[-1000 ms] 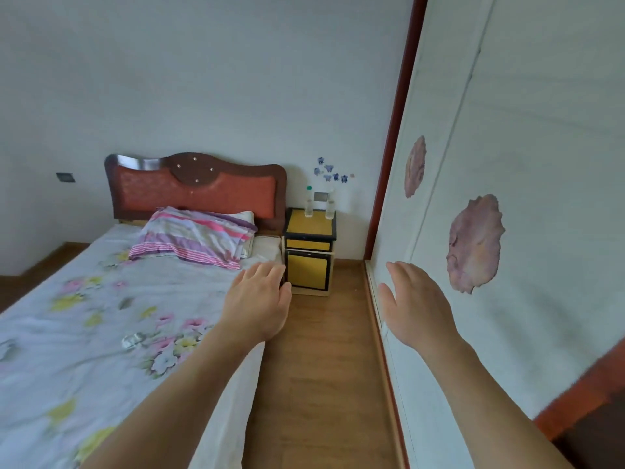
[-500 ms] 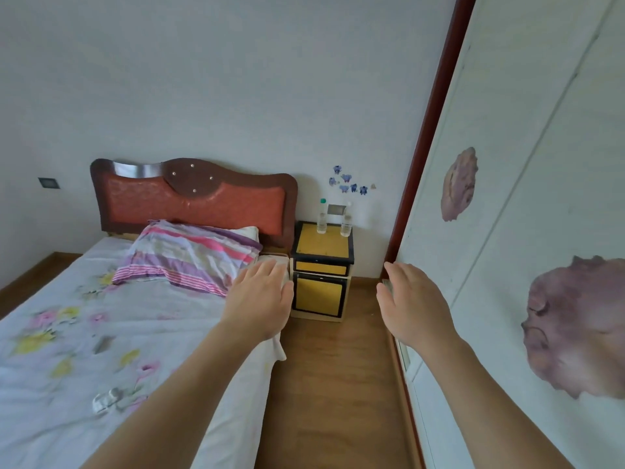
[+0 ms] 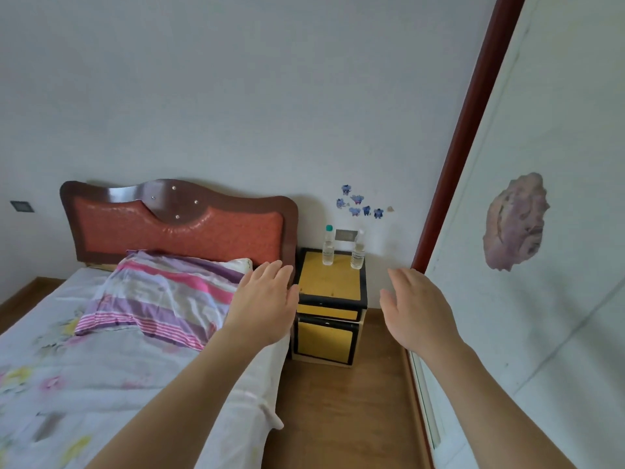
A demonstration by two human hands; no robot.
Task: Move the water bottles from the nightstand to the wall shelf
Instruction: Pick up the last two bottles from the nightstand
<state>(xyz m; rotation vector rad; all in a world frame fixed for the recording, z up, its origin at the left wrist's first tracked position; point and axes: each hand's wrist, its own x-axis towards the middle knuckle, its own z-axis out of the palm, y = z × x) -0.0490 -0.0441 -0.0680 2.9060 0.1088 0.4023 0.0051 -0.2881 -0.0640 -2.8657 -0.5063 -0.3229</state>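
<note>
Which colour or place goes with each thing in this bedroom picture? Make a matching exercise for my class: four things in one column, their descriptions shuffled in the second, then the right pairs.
Column one
1. green-capped water bottle
2. headboard
3. pillow
4. blue stickers

Column two
A. pink, purple and white stripes
B. on the wall above the nightstand
C. upright on the yellow nightstand top
D. red padding in a dark wooden frame

Pairs: 1-C, 2-D, 3-A, 4-B
</note>
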